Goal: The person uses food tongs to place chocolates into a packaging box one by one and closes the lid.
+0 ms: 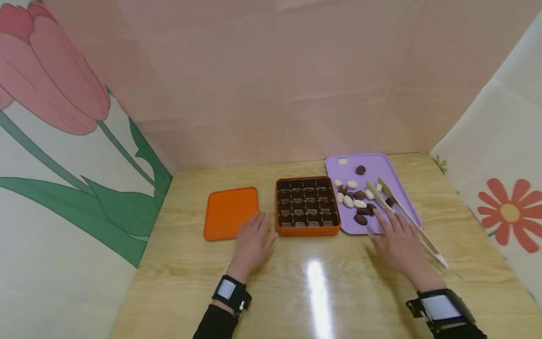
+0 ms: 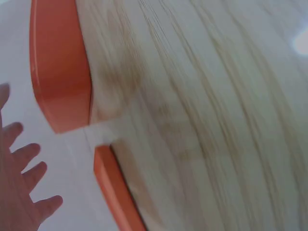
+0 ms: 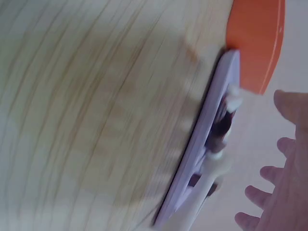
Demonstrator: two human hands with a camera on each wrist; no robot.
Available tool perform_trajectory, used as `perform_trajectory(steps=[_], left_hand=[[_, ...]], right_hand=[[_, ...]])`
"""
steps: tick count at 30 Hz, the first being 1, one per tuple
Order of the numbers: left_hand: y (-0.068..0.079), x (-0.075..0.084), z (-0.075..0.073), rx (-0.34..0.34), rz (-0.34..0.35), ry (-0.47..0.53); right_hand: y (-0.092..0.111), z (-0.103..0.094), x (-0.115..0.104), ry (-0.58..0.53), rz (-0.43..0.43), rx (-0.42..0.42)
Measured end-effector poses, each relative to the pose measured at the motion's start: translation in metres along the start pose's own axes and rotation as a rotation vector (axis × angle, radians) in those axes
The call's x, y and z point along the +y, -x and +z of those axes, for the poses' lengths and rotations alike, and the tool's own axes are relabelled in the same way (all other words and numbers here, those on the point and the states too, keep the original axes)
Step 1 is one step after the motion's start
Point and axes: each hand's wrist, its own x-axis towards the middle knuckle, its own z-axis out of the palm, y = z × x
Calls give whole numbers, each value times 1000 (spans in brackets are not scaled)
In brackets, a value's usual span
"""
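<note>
My left hand (image 1: 251, 242) is open, fingers spread, between the flat orange lid (image 1: 226, 214) and the square orange box (image 1: 309, 231); its fingertips overlap the lid's right edge in the head view. Inside the box is a dark brown insert (image 1: 311, 195) divided into rows of small compartments. My right hand (image 1: 400, 247), open with relaxed fingers, is over the front edge of the purple tray (image 1: 394, 172), beside the tongs (image 1: 428, 241). White pieces (image 1: 348, 201) and dark brown pieces (image 1: 361, 220), like chocolates, lie on the tray. Neither hand holds anything.
The lid, box and tray stand side by side on a wood-grain table (image 1: 169, 273), the tray at the right. The tongs' handle end sticks out past the tray's front right corner. A pink cloth (image 1: 254, 94) hangs behind, with flower-printed cloths (image 1: 510, 214) at the sides.
</note>
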Motion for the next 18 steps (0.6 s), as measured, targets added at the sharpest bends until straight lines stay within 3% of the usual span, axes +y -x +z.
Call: perform_trajectory(steps=[2,5,9,12,15,18], left_hand=[[-6,4,6,24,-3,98],[-14,10,17,37,-51,342],[-20,17,30,11,-202,714],[-22,27,27,-7,-318,963],[-27,30,35,15,-389,1140],[-34,29,49,59,-409,1248]], right_hand=[[3,-1,12,13,5,15],[9,-2,31,35,27,22],[16,-2,54,43,81,-16],[21,-3,68,46,101,-34],[23,-5,75,36,109,-17],[22,-4,80,-15,136,7]])
